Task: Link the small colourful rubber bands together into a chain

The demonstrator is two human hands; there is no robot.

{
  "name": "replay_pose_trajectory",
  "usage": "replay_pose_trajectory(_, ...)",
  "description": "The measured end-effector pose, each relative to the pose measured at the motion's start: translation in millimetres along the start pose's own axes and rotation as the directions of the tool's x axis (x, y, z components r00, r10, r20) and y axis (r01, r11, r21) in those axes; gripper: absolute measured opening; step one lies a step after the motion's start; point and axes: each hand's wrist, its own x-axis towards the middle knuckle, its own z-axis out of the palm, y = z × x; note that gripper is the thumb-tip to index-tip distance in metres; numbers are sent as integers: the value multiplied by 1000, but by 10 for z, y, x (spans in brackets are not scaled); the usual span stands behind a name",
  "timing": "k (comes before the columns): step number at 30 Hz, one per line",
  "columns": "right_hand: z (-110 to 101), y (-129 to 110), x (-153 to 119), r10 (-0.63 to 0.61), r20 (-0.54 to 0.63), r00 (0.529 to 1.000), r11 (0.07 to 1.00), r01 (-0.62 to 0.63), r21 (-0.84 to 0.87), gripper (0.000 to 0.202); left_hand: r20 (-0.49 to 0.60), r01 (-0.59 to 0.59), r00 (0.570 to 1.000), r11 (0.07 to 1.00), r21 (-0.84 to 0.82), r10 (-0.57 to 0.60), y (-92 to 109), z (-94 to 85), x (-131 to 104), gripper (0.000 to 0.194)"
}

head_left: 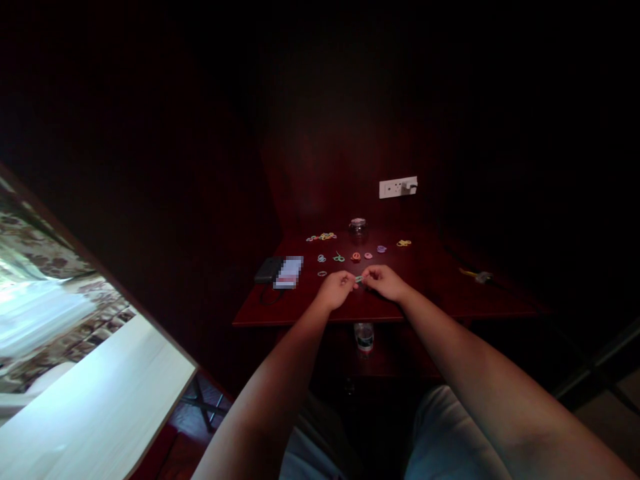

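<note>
Above the front part of the dark red table, my left hand [339, 289] and my right hand [383, 281] face each other, both closed in a pinch. Between their fingertips is a small pale-green hair tie [359, 279], partly hidden by the fingers. Just left of my left hand lies a single pale loop [322, 274]. Beyond the hands, small groups of hair ties form a row: light blue [321, 259], green [339, 257], orange-red [356, 257], pink [369, 256] and purple [381, 249]. Yellow ones [404, 243] lie farther right.
A mixed-colour pile of ties [323, 237] and a glass jar [358, 229] stand at the back of the table [430, 293]. At left are a blurred phone [289, 272] and a black case [269, 269]. A cable [483, 277] lies right; a wall socket [398, 187] is behind.
</note>
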Motion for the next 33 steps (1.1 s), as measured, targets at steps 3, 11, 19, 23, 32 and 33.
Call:
replay_pose_trajectory(3,-5,-16,-1,2,6,1000,1000,-2,15,23,7,15,1000,1000,-24,-15,21,3,-5,21)
replay_pose_trajectory(11,-9,-58,-20,7,14,1000,1000,-7,-3,26,-7,-1,1000,1000,-15,1,-53,21,21,22)
replay_pose_trajectory(19,-5,-42,-25,-3,18,1000,1000,4,-31,19,-33,10,999,999,-43,-11,-47,29,7,16)
replay_pose_trajectory(23,-6,-28,-12,-19,18,1000,999,20,-31,15,-35,10,999,999,-37,-11,-43,33,2,16)
replay_pose_trajectory(32,5,-21,-3,-18,2,1000,1000,18,18,21,-23,-2,1000,995,-98,0,14,37,-19,16)
replay_pose_trajectory(33,4,-29,-5,-12,1,1000,1000,12,24,22,-18,-6,1000,994,-105,4,26,34,-22,17)
